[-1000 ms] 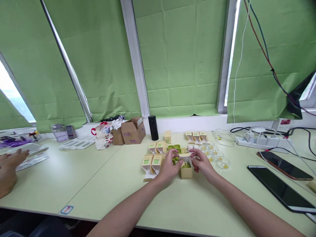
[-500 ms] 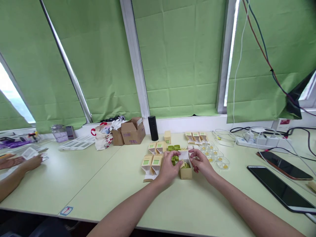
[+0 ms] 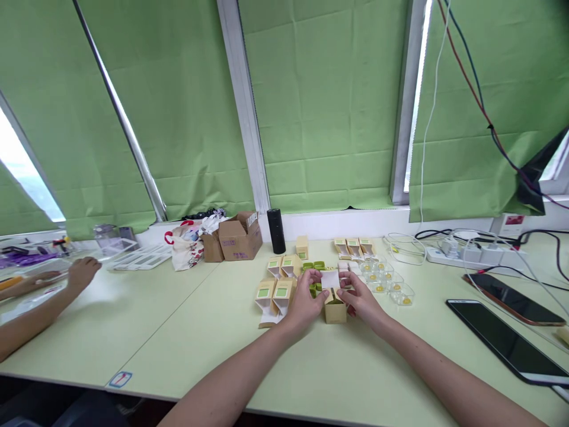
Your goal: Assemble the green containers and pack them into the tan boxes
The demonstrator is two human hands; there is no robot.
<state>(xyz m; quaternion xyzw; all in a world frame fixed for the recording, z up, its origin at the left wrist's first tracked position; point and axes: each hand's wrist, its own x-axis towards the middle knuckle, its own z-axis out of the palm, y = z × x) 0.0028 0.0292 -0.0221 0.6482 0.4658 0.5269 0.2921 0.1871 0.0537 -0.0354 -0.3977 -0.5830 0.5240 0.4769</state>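
One small tan carton (image 3: 335, 314) stands nearer us and rightward of the black cylinder (image 3: 276, 231), mouth upward, white flap (image 3: 329, 279) raised, long axis unclear; our left hand (image 3: 304, 301) and right hand (image 3: 363, 300) curl half-open around it, thumbs touching its top.

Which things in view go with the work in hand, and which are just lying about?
Likely part of it:
- small box, touched by left hand and right hand
- similar boxes
- green pieces
- clear cups with yellow bits

Probably just lying about:
- phones
- power strip
- black cylinder
- cardboard box
- bag
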